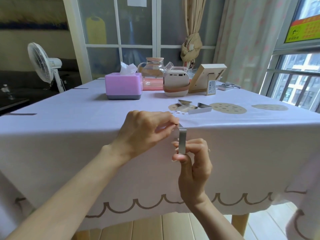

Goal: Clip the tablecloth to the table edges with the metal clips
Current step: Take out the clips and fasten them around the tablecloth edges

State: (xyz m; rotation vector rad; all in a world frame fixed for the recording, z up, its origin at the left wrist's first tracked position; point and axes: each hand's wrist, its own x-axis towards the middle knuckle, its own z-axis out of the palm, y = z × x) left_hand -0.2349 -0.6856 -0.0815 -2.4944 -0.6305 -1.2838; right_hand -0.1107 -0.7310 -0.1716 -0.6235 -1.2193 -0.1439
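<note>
A pale lilac tablecloth with a brown scalloped hem covers the table and hangs over its near edge. A metal clip stands upright against that near edge. My left hand pinches the clip's top end at the edge of the tabletop. My right hand grips its lower end from below, thumb and fingers around the strip. Two more metal clips lie on the tabletop just beyond, and another clip lies at the far right.
At the back of the table stand a purple tissue box, a glass teapot, a small white device and a wooden picture frame. A white fan stands at the left. A window runs along the right.
</note>
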